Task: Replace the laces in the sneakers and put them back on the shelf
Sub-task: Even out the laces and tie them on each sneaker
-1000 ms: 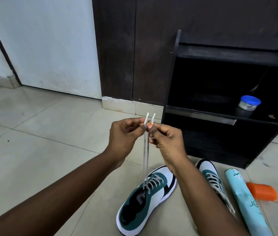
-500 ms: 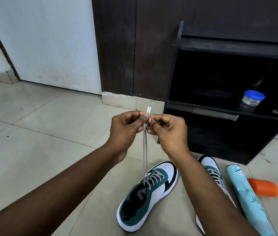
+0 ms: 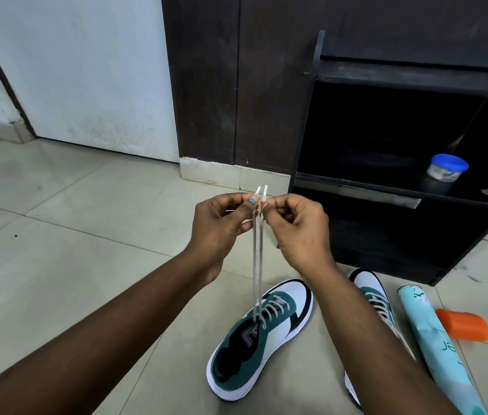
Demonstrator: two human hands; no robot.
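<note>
Both hands (image 3: 262, 226) pinch 2 lace ends (image 3: 261, 191), 2 sneakers (image 3: 262, 336)

Two hands, left (image 3: 222, 226) and right (image 3: 299, 232), and two lace ends (image 3: 257, 259) drawn upward. Two sneakers, one (image 3: 262, 333) in full view and the other (image 3: 374, 298) largely hidden behind the right forearm. One shelf (image 3: 410, 193), one jar (image 3: 447, 168), one tube (image 3: 434, 345), and one orange item (image 3: 462, 324), possibly a case.

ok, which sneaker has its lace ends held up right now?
The left sneaker, fully in view; both hands pinch its lace ends. The other sneaker sits behind the right forearm.
</note>
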